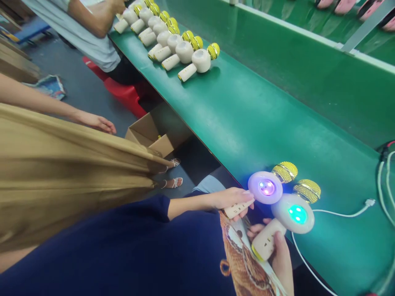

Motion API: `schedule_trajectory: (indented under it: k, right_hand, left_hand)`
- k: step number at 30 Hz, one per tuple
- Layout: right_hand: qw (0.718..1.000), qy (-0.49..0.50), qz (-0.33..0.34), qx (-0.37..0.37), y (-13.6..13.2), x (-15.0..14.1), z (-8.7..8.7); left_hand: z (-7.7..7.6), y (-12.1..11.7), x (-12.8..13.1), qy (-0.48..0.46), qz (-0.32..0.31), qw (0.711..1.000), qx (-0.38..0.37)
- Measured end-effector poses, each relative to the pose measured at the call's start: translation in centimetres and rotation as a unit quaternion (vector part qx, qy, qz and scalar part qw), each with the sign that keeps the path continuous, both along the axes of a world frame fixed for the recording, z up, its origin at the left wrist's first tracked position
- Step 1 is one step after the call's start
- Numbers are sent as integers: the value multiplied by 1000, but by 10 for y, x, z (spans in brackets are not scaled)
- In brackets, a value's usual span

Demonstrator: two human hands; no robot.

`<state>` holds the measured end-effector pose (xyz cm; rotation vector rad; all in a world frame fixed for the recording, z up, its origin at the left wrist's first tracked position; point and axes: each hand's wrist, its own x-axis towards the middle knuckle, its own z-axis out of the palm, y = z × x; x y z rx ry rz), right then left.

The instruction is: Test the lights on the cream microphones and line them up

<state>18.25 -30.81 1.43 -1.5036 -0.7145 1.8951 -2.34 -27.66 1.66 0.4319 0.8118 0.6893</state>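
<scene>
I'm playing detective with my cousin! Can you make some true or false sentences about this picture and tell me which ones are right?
1. The left grip holds a purple-lit microphone. True.
2. Only one microphone is being held. False: the right grip holds a blue-green-lit microphone too.
3. The row of pale microphones has yellow tops. True.
4. The row stands on a red surface. False: the table is green.
5. A white plug lies on the table. True.
6. The cardboard box is up on the table. False: the cardboard box sits lower than the tabletop.
</scene>
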Motion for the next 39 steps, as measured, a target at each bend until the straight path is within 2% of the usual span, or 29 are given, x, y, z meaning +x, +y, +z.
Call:
schedule_trajectory:
  k: [3, 8, 13, 19, 24, 29, 32, 36, 39]
  right_hand:
    - [997, 55, -37, -37, 0, -3, 3]
    - [999, 29, -27, 16, -1, 0, 6]
    - [997, 9, -28, 73, 7, 4, 7]
    - [994, 57, -59, 77, 55, 0, 13]
    - [995, -32, -29, 92, 102, 1, 16]
    - [991, -68, -19, 113, 119, 5, 15]
    - [980, -127, 38, 149, 123, 5, 16]
    - [924, -263, 163, 223, 124, 8, 21]
    - [915, -305, 184, 191, 127, 26, 23]
  left_hand:
    - [-3, -1, -1, -20, -3, 1000, 13]
    - [-4, -1, 1, -62, -8, 998, 25]
    - [6, 12, 8, -101, 2, 994, 51]
    - [15, 51, 23, -100, 48, 991, 69]
    - [15, 90, 31, -42, 73, 994, 74]
    - [15, 104, 35, -1, 70, 994, 79]
    - [10, 105, 34, -1, 74, 994, 76]
    - [3, 107, 33, -2, 84, 993, 84]
    - [1, 105, 33, 0, 89, 992, 88]
